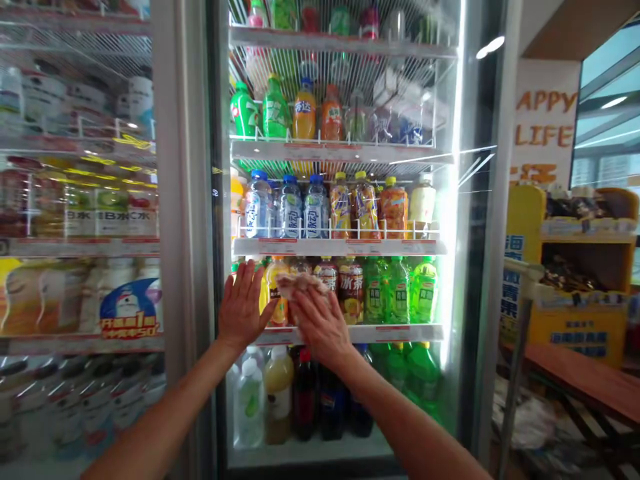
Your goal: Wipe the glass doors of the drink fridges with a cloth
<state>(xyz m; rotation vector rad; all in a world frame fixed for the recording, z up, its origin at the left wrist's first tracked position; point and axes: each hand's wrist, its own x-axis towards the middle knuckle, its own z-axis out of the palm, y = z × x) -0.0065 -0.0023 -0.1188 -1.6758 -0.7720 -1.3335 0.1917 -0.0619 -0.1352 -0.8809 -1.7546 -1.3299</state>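
Note:
Straight ahead is the glass door (pixel 481 280) of a lit drinks fridge. My left hand (pixel 243 312) lies flat on the glass near the door's left side, fingers stretched and nothing in it. To its right, my right hand (pixel 324 327) presses a crumpled pale pinkish cloth (pixel 293 283) against the glass. The cloth sticks out past the fingertips; part of it is hidden under the hand. Behind the glass at hand height stand dark iced tea bottles (pixel 351 287) and green-capped bottles (pixel 399 290).
Another fridge door (pixel 80 247) with stocked shelves stands to the left, past a metal frame (pixel 183 200). On the right are a yellow display stand (pixel 583 333), a reddish-brown board (pixel 590 380) and a grey metal pole (pixel 517 373). Bottles fill several shelves.

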